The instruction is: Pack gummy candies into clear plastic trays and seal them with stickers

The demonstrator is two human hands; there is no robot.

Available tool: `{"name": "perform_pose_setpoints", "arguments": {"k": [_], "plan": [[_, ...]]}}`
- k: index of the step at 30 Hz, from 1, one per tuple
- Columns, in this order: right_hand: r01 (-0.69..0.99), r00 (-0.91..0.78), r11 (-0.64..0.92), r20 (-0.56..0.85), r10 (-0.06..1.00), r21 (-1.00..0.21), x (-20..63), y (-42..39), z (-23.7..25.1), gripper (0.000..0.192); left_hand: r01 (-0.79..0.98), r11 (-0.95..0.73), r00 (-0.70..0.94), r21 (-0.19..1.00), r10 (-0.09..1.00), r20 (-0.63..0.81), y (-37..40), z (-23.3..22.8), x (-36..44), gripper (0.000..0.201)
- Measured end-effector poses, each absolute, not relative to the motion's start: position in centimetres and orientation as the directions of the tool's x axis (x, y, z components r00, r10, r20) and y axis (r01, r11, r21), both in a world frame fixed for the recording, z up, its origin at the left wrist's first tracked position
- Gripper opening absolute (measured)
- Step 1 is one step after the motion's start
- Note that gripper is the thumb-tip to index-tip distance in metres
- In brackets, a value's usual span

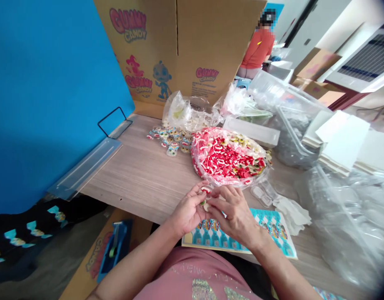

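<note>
Crowding both hands [210, 208], a bag of gummies [229, 158] sits just beyond.

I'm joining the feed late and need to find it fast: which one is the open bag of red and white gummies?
Start at the big Gummy Candy carton at the table's back. In front of it, just beyond both hands, lies the clear bag of red and white gummies. Unlike the paler bag behind, it is heaped red.

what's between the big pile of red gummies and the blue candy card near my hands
In the head view, both hands, left hand and right hand, pinching a small gummy, lie between the gummy pile and the blue card.
</note>
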State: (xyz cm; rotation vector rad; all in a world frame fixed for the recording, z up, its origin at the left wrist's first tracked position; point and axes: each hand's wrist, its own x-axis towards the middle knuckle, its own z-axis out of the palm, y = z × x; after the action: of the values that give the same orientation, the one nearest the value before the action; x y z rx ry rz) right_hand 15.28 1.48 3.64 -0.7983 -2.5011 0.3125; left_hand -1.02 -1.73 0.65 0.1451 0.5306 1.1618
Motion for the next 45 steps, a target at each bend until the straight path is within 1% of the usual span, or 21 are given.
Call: {"name": "perform_pose_setpoints", "arguments": {"k": [2, 4, 7, 10, 13, 15, 17, 18, 20, 22, 24, 26, 30, 33, 36, 38, 40, 42, 43, 44, 45], "plan": [[0.49, -0.717, 0.808, 0.377, 0.587, -0.326, 15.2, 1.5, 3.4, 0.016, -0.821, 0.413, 0.294, 0.394, 0.897, -0.328, -1.8, 0.5, -1.0, 0.043], [0.486, -0.706, 0.798, 0.378, 0.599, -0.357, 15.1, 1.3, 3.2, 0.019, -0.814, 0.414, 0.286, 0.407, 0.897, -0.338, -1.8, 0.4, -0.9, 0.047], [0.466, -0.684, 0.735, 0.326, 0.653, -0.493, 15.1, 1.0, 3.1, 0.015, -0.812, 0.396, 0.25, 0.428, 0.9, -0.357, -1.8, 0.4, -0.7, 0.048], [0.45, -0.619, 0.61, 0.264, 0.74, -0.653, 15.0, 0.7, 3.3, 0.006, -0.819, 0.366, 0.207, 0.442, 0.907, -0.368, -1.8, 0.5, -0.4, 0.046], [0.423, -0.516, 0.514, 0.268, 0.814, -0.746, 14.9, 0.4, 3.2, 0.012, -0.815, 0.363, 0.209, 0.452, 0.911, -0.355, -2.0, 0.5, -0.1, 0.048], [0.442, -0.423, 0.554, 0.38, 0.822, -0.706, 14.8, 0.2, 2.9, 0.01, -0.809, 0.364, 0.202, 0.461, 0.909, -0.364, -2.1, 0.6, -0.1, 0.049], [0.504, -0.374, 0.66, 0.548, 0.748, -0.557, 14.8, 0.0, 2.5, 0.013, -0.807, 0.366, 0.187, 0.464, 0.903, -0.387, -2.1, 0.6, -0.1, 0.049], [0.528, -0.399, 0.719, 0.614, 0.68, -0.452, 14.8, 0.0, 2.4, 0.016, -0.809, 0.365, 0.18, 0.46, 0.9, -0.398, -2.1, 0.5, -0.1, 0.049], [0.523, -0.518, 0.812, 0.661, 0.543, -0.258, 14.8, -0.1, 2.3, 0.02, -0.825, 0.351, 0.162, 0.444, 0.898, -0.408, -2.1, 0.5, -0.1, 0.049], [0.489, -0.609, 0.853, 0.629, 0.484, -0.182, 14.8, -0.3, 2.4, 0.021, -0.846, 0.324, 0.139, 0.424, 0.901, -0.412, -2.0, 0.5, -0.1, 0.046], [0.468, -0.639, 0.853, 0.579, 0.506, -0.229, 14.9, -0.5, 2.6, 0.021, -0.861, 0.306, 0.126, 0.407, 0.903, -0.411, -1.9, 0.5, -0.2, 0.039], [0.439, -0.625, 0.836, 0.556, 0.547, -0.329, 15.1, -0.7, 2.8, 0.021, -0.86, 0.312, 0.139, 0.404, 0.905, -0.403, -1.9, 0.7, -0.4, 0.033], [0.436, -0.511, 0.761, 0.564, 0.649, -0.48, 15.6, -0.7, 2.8, 0.025, -0.834, 0.362, 0.208, 0.417, 0.906, -0.369, -2.1, 1.0, -1.0, 0.033], [0.519, -0.473, 0.713, 0.536, 0.699, -0.472, 15.3, -0.8, 2.5, 0.019, -0.822, 0.378, 0.241, 0.427, 0.909, -0.341, -2.4, 1.1, -0.9, 0.032], [0.574, -0.481, 0.68, 0.485, 0.731, -0.456, 14.5, -1.4, 2.1, 0.016, -0.796, 0.392, 0.231, 0.461, 0.901, -0.368, -2.7, 0.9, -0.6, 0.031], [0.575, -0.474, 0.662, 0.465, 0.748, -0.48, 14.6, -1.6, 1.6, 0.016, -0.777, 0.405, 0.206, 0.482, 0.887, -0.413, -2.8, 0.8, -0.3, 0.029], [0.574, -0.406, 0.62, 0.472, 0.783, -0.535, 16.3, -1.1, 1.0, 0.021, -0.752, 0.433, 0.196, 0.497, 0.867, -0.458, -2.8, 0.7, -0.2, 0.027], [0.644, -0.234, 0.505, 0.48, 0.845, -0.575, 20.2, 0.1, 0.3, 0.025, -0.716, 0.469, 0.207, 0.517, 0.85, -0.484, -2.7, 0.6, -0.2, 0.026], [0.718, -0.112, 0.402, 0.475, 0.873, -0.568, 22.8, 0.9, 0.0, 0.025, -0.698, 0.485, 0.217, 0.527, 0.845, -0.489, -2.6, 0.6, -0.3, 0.027], [0.815, 0.01, 0.26, 0.46, 0.888, -0.518, 25.5, 1.7, -0.3, 0.026, -0.682, 0.497, 0.228, 0.536, 0.841, -0.49, -2.6, 0.6, -0.5, 0.027], [0.903, 0.111, 0.084, 0.418, 0.902, -0.421, 28.2, 2.6, -0.7, 0.029, -0.669, 0.504, 0.236, 0.546, 0.841, -0.487, -2.5, 0.6, -0.6, 0.029]]}}
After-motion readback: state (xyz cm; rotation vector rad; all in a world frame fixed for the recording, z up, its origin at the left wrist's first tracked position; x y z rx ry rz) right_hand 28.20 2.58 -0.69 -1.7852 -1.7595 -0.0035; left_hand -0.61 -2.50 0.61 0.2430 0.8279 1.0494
